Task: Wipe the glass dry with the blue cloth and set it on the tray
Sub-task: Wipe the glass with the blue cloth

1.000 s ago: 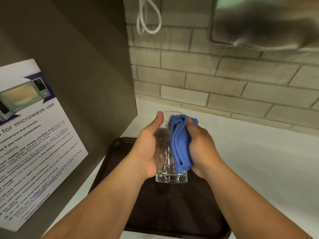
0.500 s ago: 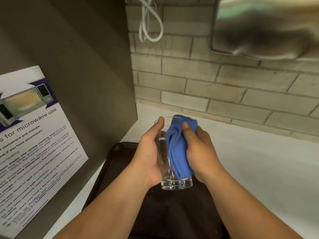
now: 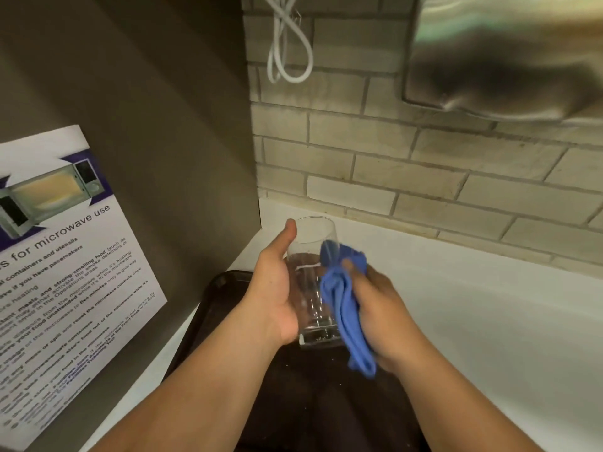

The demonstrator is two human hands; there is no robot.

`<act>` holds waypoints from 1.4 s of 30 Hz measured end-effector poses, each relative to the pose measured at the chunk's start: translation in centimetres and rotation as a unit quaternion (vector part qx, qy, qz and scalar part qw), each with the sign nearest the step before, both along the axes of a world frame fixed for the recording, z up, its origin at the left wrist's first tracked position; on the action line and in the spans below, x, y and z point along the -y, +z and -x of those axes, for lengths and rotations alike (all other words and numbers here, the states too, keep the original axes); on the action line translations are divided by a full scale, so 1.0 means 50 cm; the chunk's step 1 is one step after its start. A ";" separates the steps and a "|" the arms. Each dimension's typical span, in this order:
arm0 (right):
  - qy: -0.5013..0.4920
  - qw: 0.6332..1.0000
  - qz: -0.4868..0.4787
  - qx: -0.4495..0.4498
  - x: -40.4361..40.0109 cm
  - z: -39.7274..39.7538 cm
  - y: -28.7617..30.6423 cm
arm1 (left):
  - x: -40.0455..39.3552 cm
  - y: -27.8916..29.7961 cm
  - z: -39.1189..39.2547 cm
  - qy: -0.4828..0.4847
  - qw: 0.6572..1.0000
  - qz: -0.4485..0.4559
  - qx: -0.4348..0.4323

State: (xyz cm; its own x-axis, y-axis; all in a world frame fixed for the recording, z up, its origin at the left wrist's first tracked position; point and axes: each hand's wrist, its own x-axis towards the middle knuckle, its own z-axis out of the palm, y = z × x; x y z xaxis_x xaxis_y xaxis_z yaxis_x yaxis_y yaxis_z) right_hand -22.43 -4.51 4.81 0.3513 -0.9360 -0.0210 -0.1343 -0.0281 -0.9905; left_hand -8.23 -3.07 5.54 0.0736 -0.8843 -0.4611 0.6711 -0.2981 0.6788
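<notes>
Head view: dark tray (image 3: 215, 298) on white counter (image 3: 489, 321), brick wall (image 3: 391, 151) behind.

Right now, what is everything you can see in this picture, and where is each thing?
glass: one, clear, held upright above the tray
blue cloth: one, blue, pressed against the right side of the glass
tray: one, dark brown, on the counter below the hands
counter: one, white, running along the wall
brick wall: one, pale grey-beige, behind the counter
cable: one, white, looped and hanging on the wall at top
metal fixture: one, shiny silver, on the wall at top right
microwave notice: one, white and purple, on the brown panel at left
left hand: one, wrapped around the glass
right hand: one, gripping the cloth
</notes>
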 end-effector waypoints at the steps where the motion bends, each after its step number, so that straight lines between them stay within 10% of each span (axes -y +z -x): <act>1: 0.054 0.999 0.003 -0.003 -0.020 0.008 -0.007 | 0.005 0.001 -0.004 0.007 1.000 -0.007 0.010; 6: 0.036 0.986 0.138 -0.091 -0.017 -0.012 -0.004 | 0.000 -0.012 0.001 -0.043 0.998 -0.014 0.048; 10: -0.078 0.996 -0.007 0.047 0.039 -0.025 0.029 | -0.003 -0.010 0.008 -0.080 0.997 0.017 0.008; 21: -0.101 0.994 0.032 0.008 0.043 -0.046 0.031 | -0.014 0.003 0.038 0.005 0.997 0.033 0.075; 25: -0.013 0.999 -0.044 0.024 0.024 -0.013 0.026 | -0.003 0.008 0.012 0.006 0.999 0.000 0.034; 31: 0.048 0.975 0.180 -0.124 -0.036 -0.019 -0.004 | 0.008 -0.004 0.000 -0.005 0.996 -0.003 0.088; 38: 0.004 0.998 0.019 0.059 0.030 0.002 0.031 | -0.002 0.008 0.001 -0.042 0.998 0.042 0.020; 42: 0.113 0.985 0.128 -0.023 -0.051 0.004 0.003 | 0.009 0.007 -0.016 -0.017 0.998 0.036 0.042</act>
